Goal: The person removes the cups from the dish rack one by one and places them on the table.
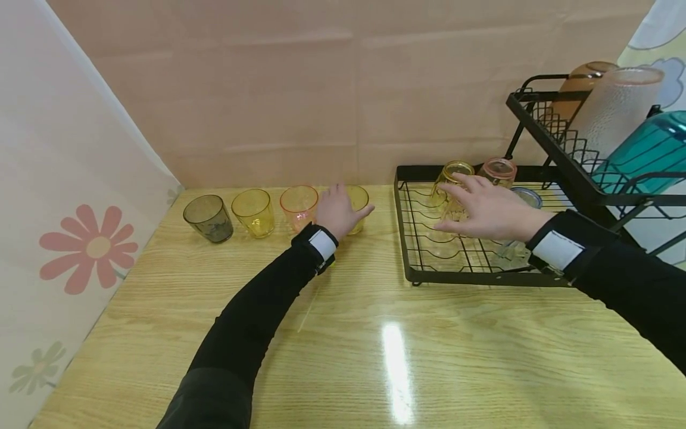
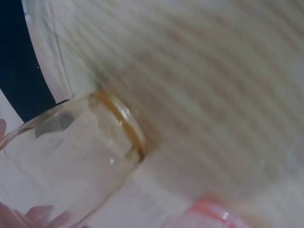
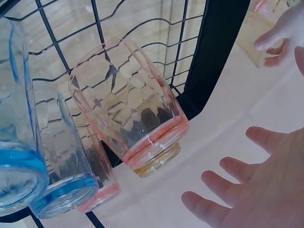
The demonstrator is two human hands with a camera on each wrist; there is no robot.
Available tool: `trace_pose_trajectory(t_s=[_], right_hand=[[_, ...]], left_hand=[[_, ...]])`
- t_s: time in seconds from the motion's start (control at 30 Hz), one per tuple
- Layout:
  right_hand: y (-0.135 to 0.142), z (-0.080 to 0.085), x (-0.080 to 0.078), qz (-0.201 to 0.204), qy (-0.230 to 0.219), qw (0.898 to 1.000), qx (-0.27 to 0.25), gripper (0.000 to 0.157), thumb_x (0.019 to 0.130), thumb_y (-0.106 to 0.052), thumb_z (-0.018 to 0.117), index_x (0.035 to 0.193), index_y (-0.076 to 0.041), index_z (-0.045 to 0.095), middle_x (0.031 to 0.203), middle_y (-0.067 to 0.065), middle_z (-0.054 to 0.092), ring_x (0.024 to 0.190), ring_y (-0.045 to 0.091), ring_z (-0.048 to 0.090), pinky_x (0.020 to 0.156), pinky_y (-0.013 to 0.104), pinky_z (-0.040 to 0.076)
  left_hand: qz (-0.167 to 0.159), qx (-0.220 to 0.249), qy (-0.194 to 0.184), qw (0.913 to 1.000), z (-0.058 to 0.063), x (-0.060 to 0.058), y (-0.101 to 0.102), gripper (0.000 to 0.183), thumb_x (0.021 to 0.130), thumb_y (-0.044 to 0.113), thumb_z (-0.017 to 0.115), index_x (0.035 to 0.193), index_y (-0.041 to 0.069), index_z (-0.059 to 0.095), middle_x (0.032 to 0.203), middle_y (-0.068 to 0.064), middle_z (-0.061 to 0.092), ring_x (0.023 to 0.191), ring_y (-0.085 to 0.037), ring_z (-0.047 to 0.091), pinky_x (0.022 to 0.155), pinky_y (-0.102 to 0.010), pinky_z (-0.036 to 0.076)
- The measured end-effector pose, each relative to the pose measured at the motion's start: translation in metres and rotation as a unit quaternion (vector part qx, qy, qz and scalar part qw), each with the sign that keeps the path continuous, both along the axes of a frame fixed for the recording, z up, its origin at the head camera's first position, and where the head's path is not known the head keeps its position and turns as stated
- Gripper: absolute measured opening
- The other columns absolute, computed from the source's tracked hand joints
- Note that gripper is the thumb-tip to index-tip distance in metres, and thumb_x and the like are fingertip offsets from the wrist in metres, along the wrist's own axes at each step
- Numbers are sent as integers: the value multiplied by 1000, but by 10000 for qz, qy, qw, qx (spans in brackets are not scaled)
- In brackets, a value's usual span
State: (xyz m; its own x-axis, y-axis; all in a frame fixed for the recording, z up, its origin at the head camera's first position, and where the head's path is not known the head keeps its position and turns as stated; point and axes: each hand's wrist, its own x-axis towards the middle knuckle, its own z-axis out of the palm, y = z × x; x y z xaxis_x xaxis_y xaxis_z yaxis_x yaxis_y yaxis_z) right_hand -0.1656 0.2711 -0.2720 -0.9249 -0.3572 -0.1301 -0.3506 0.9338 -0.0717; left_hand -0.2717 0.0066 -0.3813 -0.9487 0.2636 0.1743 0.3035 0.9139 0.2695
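Note:
My left hand [image 1: 339, 212] is around a yellow glass [image 1: 356, 196] at the right end of a row on the table. In the left wrist view this see-through glass [image 2: 66, 161] has an amber base, with fingertips showing through it. A pink-rimmed glass [image 1: 298, 205], a yellow glass [image 1: 253, 211] and a grey glass [image 1: 208, 217] stand upright to its left. Over the black wire rack [image 1: 455, 277] my right hand [image 1: 490, 208] is spread, holding nothing. Upside-down glasses lie near it: a pink one [image 3: 137, 109], a yellow one [image 3: 164, 159] and blue-based ones [image 3: 66, 194].
The rack's upper tier [image 1: 557, 155] overhangs at the right, carrying an orange glass [image 1: 570, 95], a frosted glass [image 1: 616, 107] and a teal glass [image 1: 643, 152]. A beige backdrop [image 1: 295, 107] rises behind the wooden table [image 1: 321, 369]; a flowered sheet [image 1: 64, 149] borders the left.

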Motion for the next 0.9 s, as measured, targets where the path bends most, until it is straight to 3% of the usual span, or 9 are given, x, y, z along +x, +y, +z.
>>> trace_pose_trajectory(t_s=[0.17,0.37,0.73,0.9], right_hand=[[2,2,-2,-81,65,9999,22,90,90,-67,50,153,-8,26,155,27,14,134,54,21,96,70,30],[2,2,-6,-411,126,9991,37,94,90,-69,45,154,-4,22,154,30,13,132,57,20,97,73,25],[8,-11,-19,-1124,42,9933,-269,99,91,-72,38,152,3,19,149,39,11,131,62,14,93,77,24],[11,-20,-23,-1318,-41,9907,-349,102,89,-75,36,149,7,22,142,43,18,127,64,20,88,75,31]], left_hand=[[-339,-725,615,9949,8,2,-2,94,85,74,51,144,1,38,143,-18,41,134,-33,35,113,-46,22],[-411,-940,977,9899,22,4,-1,101,82,82,41,150,8,31,151,-17,31,140,-33,27,113,-53,15],[-755,-395,811,9931,46,28,25,105,79,84,42,155,15,20,158,-14,20,144,-33,17,112,-58,12],[-989,-354,675,9922,49,39,41,106,79,85,41,157,18,15,160,-12,15,146,-32,12,113,-58,6]])
